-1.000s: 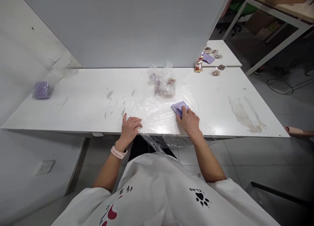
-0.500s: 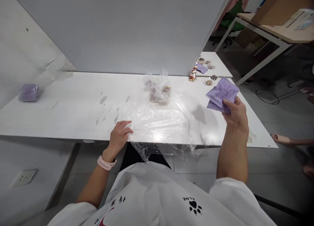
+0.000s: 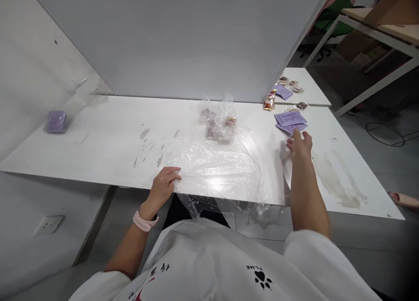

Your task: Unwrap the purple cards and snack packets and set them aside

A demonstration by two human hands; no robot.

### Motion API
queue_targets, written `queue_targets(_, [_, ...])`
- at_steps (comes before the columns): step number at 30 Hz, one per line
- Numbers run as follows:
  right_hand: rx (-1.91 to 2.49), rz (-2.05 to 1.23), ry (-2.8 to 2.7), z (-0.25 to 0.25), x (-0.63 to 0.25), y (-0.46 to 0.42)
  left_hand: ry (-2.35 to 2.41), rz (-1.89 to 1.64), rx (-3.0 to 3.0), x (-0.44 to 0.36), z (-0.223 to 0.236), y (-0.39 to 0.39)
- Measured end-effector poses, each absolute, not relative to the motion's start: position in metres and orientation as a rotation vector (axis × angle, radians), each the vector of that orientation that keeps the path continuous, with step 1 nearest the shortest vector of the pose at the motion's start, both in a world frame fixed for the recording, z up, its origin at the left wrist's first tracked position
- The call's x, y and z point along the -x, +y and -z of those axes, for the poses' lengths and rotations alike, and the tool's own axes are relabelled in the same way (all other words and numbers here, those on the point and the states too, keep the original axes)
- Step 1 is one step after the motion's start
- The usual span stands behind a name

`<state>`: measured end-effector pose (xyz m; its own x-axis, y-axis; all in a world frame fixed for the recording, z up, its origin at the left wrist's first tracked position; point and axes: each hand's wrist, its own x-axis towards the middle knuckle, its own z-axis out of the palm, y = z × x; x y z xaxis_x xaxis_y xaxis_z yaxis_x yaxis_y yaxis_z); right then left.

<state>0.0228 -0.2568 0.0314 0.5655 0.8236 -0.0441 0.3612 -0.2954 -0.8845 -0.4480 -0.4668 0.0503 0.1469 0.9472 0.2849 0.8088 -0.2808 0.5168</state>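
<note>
Two flat purple packets lie on the white table at the right. My right hand hovers just in front of them, fingers loosely apart and holding nothing. Its fingertips are close to the nearer packet's edge. A clear plastic sheet is spread over the table's middle and hangs off the front edge. My left hand, with a pink watch on its wrist, rests flat on the sheet's left front edge. A small clear bag of snacks sits at the sheet's far side.
A purple pack lies far left on the table. Small snack packets and another purple packet lie at the back right beside a grey partition. Stains mark the tabletop. Another person's foot shows at the right.
My right hand picked a purple packet off the sheet, swung it up to the right, and put it down on the table. The left hand stayed on the sheet.
</note>
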Motion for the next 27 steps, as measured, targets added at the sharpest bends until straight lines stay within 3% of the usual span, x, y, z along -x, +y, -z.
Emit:
queue_targets(5, [1.785, -0.686, -1.566, -0.025, 0.051, -0.388, 1.559, -0.794, -2.315, 0.443, -0.061, -0.462])
queue_targets(9, [1.366, -0.761, -1.851, -0.043, 0.097, -0.434, 1.412, -0.663, -2.468, 0.465, -0.094, -0.449])
queue_targets(17, [0.982, -0.654, -1.889, -0.095, 0.226, -0.383, 2.088, -0.474, -2.489, 0.609, -0.189, -0.430])
queue_targets(20, [0.948, -0.673, -2.033, -0.085, 0.295, -0.348, 2.327, -0.361, -2.350, 0.671, -0.189, -0.417])
queue_targets(23, [1.029, -0.645, -2.238, -0.072, 0.347, -0.320, 2.453, -0.026, -1.973, 0.717, -0.175, -0.399])
queue_targets(27, [1.230, -0.396, -2.435, -0.068, 0.362, -0.298, 2.408, 0.104, -1.728, 0.722, -0.143, -0.385])
